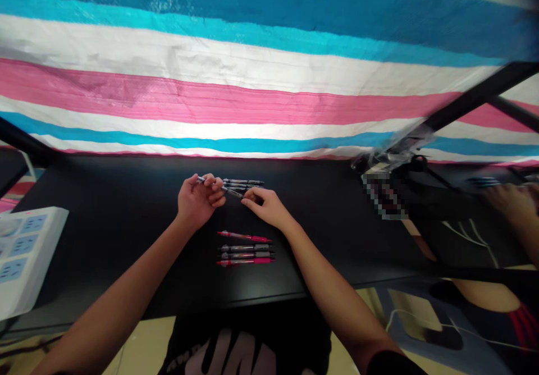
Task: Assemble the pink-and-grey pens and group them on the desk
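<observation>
My left hand [199, 202] is turned palm up, its fingers curled round a slim silver-grey pen [232, 192]. The pen slants down to the right, toward my right hand [267, 206]. My right thumb and fingers are closed at that lower end and appear to pinch it. Just behind the hands, several dark-and-clear pens [250, 183] lie side by side on the black table [126, 206]. Nearer my body is a row with a pink pen [245, 236], dark grey pens [246, 247] and another pink pen [246, 261], lying roughly parallel.
A white power strip box [46, 240] with blue sockets sits at the left edge. Clear plastic wrapping and dark items [391, 159] stand at the right. Beyond, another person's blurred hand [511, 201] is over a neighbouring table. A striped tarp [252, 100] hangs behind.
</observation>
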Tool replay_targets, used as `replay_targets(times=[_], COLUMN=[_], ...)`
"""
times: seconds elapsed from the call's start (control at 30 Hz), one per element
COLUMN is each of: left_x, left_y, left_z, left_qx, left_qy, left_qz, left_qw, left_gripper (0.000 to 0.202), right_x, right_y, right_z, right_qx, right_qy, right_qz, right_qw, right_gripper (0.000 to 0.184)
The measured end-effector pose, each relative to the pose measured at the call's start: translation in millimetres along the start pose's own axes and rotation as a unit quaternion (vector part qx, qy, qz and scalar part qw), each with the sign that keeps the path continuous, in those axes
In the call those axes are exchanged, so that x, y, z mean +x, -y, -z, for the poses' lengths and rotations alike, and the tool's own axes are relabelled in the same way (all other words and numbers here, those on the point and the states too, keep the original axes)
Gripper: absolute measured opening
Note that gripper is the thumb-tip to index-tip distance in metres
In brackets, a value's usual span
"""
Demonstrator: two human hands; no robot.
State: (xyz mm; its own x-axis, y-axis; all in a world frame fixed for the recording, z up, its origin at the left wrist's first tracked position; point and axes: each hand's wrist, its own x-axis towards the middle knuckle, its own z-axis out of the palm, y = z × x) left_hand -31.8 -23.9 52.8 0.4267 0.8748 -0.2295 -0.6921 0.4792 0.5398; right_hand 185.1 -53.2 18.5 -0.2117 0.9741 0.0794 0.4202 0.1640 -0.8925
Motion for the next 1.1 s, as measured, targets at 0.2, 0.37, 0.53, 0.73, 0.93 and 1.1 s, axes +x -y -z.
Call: replay_targets(times=[0.2, 0.37, 0.53, 0.73, 0.93, 1.1], left_x=[0, 1, 1, 2, 2, 2], left_y=[-2, -2, -1, 0, 0, 0], left_z=[-0.3, -0.3, 1.0, 2.0, 2.5, 2.5], left_qx=[-0.013, -0.019, -0.006, -0.003, -0.004, -0.001], left_qy=[-0.014, -0.024, -0.02, -0.011, -0.005, -0.01], left_qz=[-0.01, -0.023, -0.018, -0.009, -0.008, -0.007], left_qw=[1.0, 0.999, 1.0, 1.0, 1.0, 1.0], left_gripper=[0.04, 0.039, 0.039, 0.044, 0.041, 0.044], right_x=[-1, 1, 1, 2, 1, 1], right_y=[-1, -2, 0, -1, 0, 0], right_z=[9, 17, 16, 15, 16, 15], right_qx=[-0.018, -0.03, -0.039, -0.041, -0.03, -0.038], right_qy=[-0.021, -0.079, -0.081, -0.08, -0.084, -0.085], right_qz=[0.024, 0.025, 0.022, 0.023, 0.025, 0.021], right_qw=[0.999, 0.996, 0.996, 0.996, 0.996, 0.995], right_gripper=[0.021, 0.025, 0.026, 0.025, 0.027, 0.027])
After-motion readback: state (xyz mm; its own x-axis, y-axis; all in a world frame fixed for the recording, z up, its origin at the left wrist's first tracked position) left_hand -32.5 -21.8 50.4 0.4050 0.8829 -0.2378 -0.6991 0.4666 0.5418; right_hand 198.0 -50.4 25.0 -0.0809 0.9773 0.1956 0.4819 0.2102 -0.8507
